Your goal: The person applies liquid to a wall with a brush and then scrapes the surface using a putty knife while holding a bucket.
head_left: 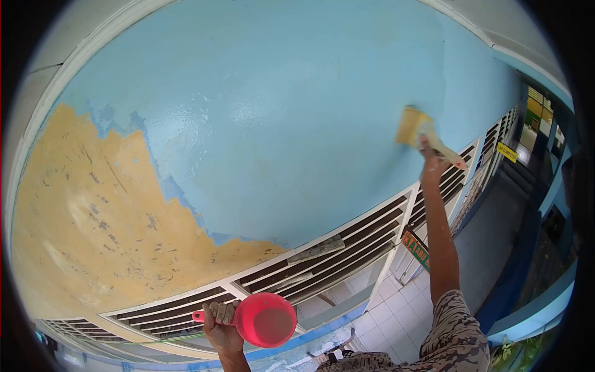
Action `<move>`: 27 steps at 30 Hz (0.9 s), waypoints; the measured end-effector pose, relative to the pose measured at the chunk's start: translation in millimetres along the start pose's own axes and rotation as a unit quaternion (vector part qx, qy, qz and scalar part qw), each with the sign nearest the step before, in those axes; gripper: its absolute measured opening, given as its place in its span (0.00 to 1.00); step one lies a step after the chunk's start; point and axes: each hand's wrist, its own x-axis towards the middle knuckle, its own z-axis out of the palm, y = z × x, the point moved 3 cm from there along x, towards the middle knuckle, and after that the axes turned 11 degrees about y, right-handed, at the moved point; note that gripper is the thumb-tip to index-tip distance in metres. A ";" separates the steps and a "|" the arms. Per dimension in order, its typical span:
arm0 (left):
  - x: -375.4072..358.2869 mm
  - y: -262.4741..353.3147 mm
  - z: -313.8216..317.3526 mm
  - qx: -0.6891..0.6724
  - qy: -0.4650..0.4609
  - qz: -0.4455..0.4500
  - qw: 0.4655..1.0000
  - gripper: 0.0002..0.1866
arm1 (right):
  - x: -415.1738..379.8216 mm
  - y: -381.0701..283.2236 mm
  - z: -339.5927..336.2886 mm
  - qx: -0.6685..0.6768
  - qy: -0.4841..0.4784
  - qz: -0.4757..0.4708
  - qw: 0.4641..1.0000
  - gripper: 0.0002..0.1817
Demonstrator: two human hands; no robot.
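My right hand (432, 162) grips a wide paintbrush (441, 147) by its pale handle, arm stretched out to the upper right. The yellowish bristles lie at the light blue wall (297, 124); slight blur hides whether they touch it. Lower down, my left hand (224, 328) is wrapped round the handle of a bright pink dipper (240, 317). Its round bowl holds a pale, cloudy liquid. Wet-looking shine shows on the blue paint at left of centre. Bare yellow-tan wall (93, 217) with dark scuffs meets the blue along a jagged edge.
Slatted white window louvres (334, 251) run below the wall. A green and orange sign (416, 249) hangs near my right forearm, and a yellow sign (507, 152) is farther right. White floor tiles (387, 307) and a corridor (489, 248) lie below.
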 end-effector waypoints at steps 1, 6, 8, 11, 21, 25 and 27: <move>-2.4 2.1 -10.4 -0.001 0.004 0.008 1.000 0.21 | 26.4 0.5 -13.1 -0.020 0.085 -0.112 0.990 0.16; -20.5 1.3 -42.1 0.034 0.057 0.036 0.997 0.23 | 9.6 37.7 -73.6 -0.272 0.136 -0.243 0.921 0.21; -20.5 -3.4 -46.3 0.029 0.078 0.039 0.996 0.23 | -92.3 6.6 -31.4 -0.265 0.007 -0.394 0.880 0.12; -14.2 -14.0 -48.2 0.016 0.076 0.033 0.996 0.24 | -229.5 -41.4 -2.4 -0.290 -0.114 -0.240 0.919 0.11; -0.6 -60.1 -31.9 0.032 0.086 0.041 0.995 0.22 | -330.3 -161.5 8.0 -0.169 -0.367 0.289 0.868 0.22; -2.6 -74.0 -26.4 0.048 0.091 0.049 0.993 0.23 | -356.4 -163.0 -4.8 -0.252 -0.480 0.322 0.776 0.22; -3.2 -79.7 -27.8 0.044 0.081 0.033 0.995 0.23 | -372.6 -155.0 -7.3 -0.255 -0.538 0.263 0.759 0.18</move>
